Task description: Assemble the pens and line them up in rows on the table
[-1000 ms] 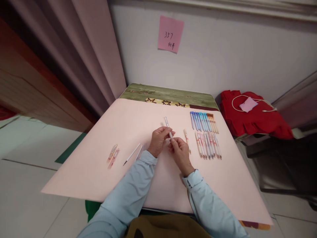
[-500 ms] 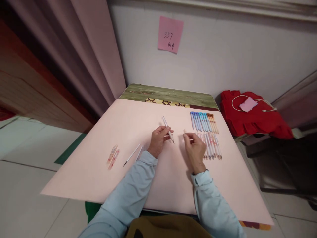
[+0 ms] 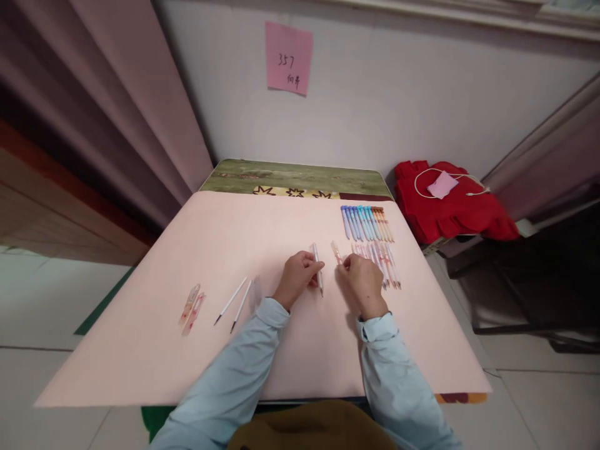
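Observation:
My left hand (image 3: 299, 277) is closed round a slim whitish pen (image 3: 315, 253), held upright-tilted over the middle of the paper with its tip pointing down toward me. My right hand (image 3: 363, 281) pinches a small peach-pink pen cap (image 3: 336, 251), apart from the pen. Beside that hand lies a row of pale pink and white pens (image 3: 385, 259), partly hidden by it. Left of my left hand are two white refills (image 3: 230, 301) with dark tips, and a clear tube (image 3: 255, 292). Two pink caps with clips (image 3: 192, 309) lie farther left.
Blue and orange-brown pens (image 3: 365, 223) lie side by side at the back right. Pale pink paper (image 3: 164, 350) covers the table. Right of it, a red cloth (image 3: 454, 212) bears a white cable and a pink note. A pink note (image 3: 289, 57) hangs on the wall.
My left hand has lowered the pen toward me and stands it steeper. More of the cap shows in my right hand, which has moved slightly nearer my left. The camera has turned slightly right.

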Motion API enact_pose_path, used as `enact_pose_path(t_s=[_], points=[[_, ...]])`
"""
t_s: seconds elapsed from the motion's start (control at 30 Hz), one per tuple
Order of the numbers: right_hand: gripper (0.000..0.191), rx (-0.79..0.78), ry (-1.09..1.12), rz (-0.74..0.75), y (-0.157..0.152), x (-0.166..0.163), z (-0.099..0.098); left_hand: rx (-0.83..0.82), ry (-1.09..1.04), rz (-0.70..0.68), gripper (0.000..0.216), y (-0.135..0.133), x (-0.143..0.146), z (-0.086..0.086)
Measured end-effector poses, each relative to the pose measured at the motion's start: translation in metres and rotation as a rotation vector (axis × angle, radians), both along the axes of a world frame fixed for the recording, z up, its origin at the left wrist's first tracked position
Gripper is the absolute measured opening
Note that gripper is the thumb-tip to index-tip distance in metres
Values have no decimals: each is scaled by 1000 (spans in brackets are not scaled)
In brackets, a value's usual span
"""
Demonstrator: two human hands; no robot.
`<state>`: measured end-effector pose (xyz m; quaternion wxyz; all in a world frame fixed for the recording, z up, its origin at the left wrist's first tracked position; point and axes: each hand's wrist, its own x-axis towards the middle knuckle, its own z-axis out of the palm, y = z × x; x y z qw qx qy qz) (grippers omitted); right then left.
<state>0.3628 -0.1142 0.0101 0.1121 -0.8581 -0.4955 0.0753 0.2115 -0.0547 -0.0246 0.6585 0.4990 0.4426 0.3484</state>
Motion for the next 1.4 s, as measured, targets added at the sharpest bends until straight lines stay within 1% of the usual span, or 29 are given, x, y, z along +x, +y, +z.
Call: enact_pose_path(t_s=[0.13,0.23,0.37,0.47,0.53,0.7,0.8,0.87,0.97,1.03,1.1,1.17,1.23,1.3,1.4], points=[[20,-5,-26,-34,-5,14,10,30,77,-16,30,-5,16,3],[20,13,3,-62,-13,28,17,38,62,-50,34,-9,36,6],[31,35,48,-144,-20,45,22,68,43,-48,39,-14,53,7],[34,64,36,-203,-22,52,22,64,34,-40,35,-15,52,6],[36,57,27,-204,-21,51,23,58,35,-54,31,-15,48,5],[36,4,36,-116,-17,38,24,129,86,-91,19,-22,43,2],[35,10,23,-82,-17,30,23,216,134,-114,13,-29,40,1],[35,25,27,-41,-18,26,20,295,190,-114,12,-34,34,3],[37,56,56,38,-17,19,13,453,294,-72,11,-38,11,10],[37,77,60,84,-16,12,7,563,354,-34,11,-41,-12,19],[35,96,61,136,-15,3,1,637,403,5,10,-43,-41,29],[33,110,90,199,-14,-9,-3,647,441,58,11,-45,-74,37],[33,124,151,259,-14,-21,-6,612,480,162,12,-46,-110,43],[34,139,215,298,-16,-32,-8,555,540,310,14,-45,-149,46],[35,171,287,336,-19,-44,-12,481,660,498,17,-43,-209,45]])
